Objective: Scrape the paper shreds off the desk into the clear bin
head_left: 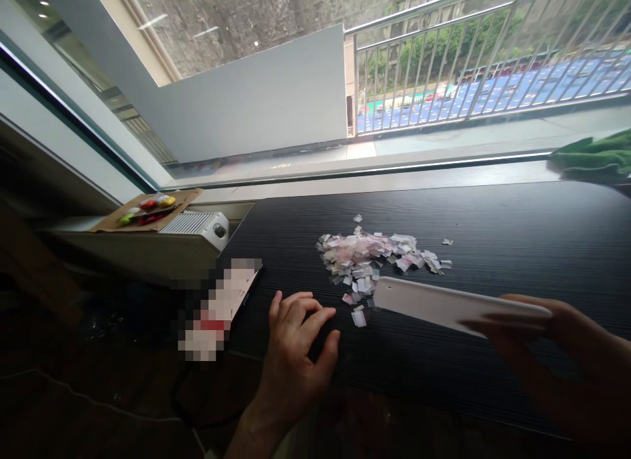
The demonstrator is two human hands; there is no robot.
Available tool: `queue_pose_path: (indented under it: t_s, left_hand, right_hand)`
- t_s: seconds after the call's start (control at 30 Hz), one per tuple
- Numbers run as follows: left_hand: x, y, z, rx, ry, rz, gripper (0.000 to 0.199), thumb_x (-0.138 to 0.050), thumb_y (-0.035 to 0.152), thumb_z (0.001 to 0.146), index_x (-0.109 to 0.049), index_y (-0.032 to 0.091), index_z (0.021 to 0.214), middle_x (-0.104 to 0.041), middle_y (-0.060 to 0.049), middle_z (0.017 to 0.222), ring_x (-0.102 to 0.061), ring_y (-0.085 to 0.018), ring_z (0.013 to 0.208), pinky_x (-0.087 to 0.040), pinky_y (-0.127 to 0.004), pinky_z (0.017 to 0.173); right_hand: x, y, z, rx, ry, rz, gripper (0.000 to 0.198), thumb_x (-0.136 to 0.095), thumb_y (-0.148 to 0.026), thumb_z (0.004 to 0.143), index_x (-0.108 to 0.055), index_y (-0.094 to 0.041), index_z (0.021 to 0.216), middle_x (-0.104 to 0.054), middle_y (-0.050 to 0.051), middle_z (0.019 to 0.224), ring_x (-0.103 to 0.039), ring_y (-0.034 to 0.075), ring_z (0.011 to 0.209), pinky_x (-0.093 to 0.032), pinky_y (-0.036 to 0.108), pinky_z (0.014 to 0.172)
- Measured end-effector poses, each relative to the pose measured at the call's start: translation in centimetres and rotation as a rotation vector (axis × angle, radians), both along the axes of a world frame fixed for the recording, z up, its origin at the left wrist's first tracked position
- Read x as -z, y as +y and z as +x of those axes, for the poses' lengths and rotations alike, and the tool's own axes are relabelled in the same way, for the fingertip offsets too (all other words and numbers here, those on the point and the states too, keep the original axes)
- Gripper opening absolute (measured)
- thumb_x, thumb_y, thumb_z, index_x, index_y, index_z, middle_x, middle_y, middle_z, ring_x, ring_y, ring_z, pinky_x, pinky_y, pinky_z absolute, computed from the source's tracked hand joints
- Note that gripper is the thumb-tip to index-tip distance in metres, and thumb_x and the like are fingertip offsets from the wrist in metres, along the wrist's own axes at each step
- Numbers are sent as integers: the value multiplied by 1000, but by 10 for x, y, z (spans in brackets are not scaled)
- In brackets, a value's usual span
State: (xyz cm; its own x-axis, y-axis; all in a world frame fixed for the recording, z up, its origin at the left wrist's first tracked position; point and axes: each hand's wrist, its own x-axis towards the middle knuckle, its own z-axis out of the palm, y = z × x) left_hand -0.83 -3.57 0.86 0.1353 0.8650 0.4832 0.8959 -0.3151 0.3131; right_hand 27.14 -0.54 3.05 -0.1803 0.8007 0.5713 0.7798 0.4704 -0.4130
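Observation:
A heap of small cut scraps [367, 252], white, pinkish and partly see-through, lies on the black table [517, 242]. My left hand [300, 340] rests at the table's near side, left of the lowest scraps, its fingers loosely bent and apart with nothing in them. Between the thumb and fingers of my right hand [547, 354] is a long white flat piece [438, 304] with rounded corners and a small hole near its far end. That end reaches the lower right edge of the heap. Shadow hides part of my right hand.
At the table's left edge lies a flat item [229, 308], blurred out by pixels. Beyond it are a white radiator [197, 223] and cardboard [106, 219] bearing colourful small things. A green cloth [591, 158] lies by the window at the right. One stray scrap [447, 241] sits right of the heap.

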Motion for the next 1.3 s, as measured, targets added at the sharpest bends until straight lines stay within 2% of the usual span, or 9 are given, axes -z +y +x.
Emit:
queue_pose_path:
  t_s: [0.17,0.37,0.5,0.8,0.93,1.03,1.13,1.2,1.3]
  left_hand:
    - [1,1,0,-7,12,3,21,-55,19,84,-65,22,102,-62,-5,97,-54,-24,109,-27,-57,109]
    - [1,2,1,-3,9,8,20,-54,20,84,-65,20,101,-62,-5,95,-55,-25,108,-27,-58,108]
    - [4,4,2,-28,-11,17,20,-54,22,83,-66,21,99,-63,-4,94,-55,-24,106,-26,-57,109]
    - [8,10,3,-48,-23,43,16,-57,20,79,-67,22,92,-62,-4,92,-56,-23,101,-25,-56,110]
    - [11,11,0,-41,-11,63,15,-58,21,78,-68,22,90,-63,-4,92,-57,-23,100,-25,-55,110]
    - [8,14,1,-44,-35,36,14,-59,21,77,-69,22,87,-64,-4,91,-57,-23,98,-27,-55,108]
    - [-1,19,12,-25,-79,-24,10,-60,22,76,-69,22,80,-64,-3,85,-58,-23,95,-31,-56,104]
    - [-8,23,26,49,-78,-29,10,-60,21,76,-70,22,79,-65,-3,85,-58,-23,95,-29,-57,106]
    - [-12,27,48,175,-67,-24,10,-59,22,77,-70,23,78,-65,-3,85,-59,-22,94,-27,-57,107]
  right_hand:
    - [-1,1,-16,-204,5,-14,16,-54,-24,87,-54,-31,101,-74,-3,85,-72,18,67,-56,24,62]
    - [-5,1,-17,-131,55,-74,11,-55,-25,87,-58,-28,98,-75,1,90,-73,20,77,-55,25,65]
    - [-6,-3,-9,-196,103,-161,8,-52,-28,87,-59,-28,92,-76,0,84,-73,20,73,-55,26,64]
    - [-12,-10,-21,-101,170,-199,11,-51,-30,84,-59,-24,88,-75,4,78,-69,19,67,-49,27,60]
    - [-11,-8,13,32,162,-318,17,-60,-37,75,-62,-24,84,-71,2,67,-64,18,57,-46,27,52]
    - [-7,-5,43,120,242,-341,17,-62,-37,70,-63,-22,80,-67,1,61,-60,17,54,-44,27,50]
    - [-2,4,51,80,446,-428,27,-60,-35,70,-63,-21,93,-70,1,64,-63,18,56,-45,27,50]
    - [1,15,45,51,609,-461,39,-59,-33,71,-59,-19,107,-72,2,70,-66,19,62,-48,27,54]
    - [4,29,33,48,709,-486,49,-58,-33,73,-58,-16,118,-73,3,76,-68,20,69,-52,29,63]
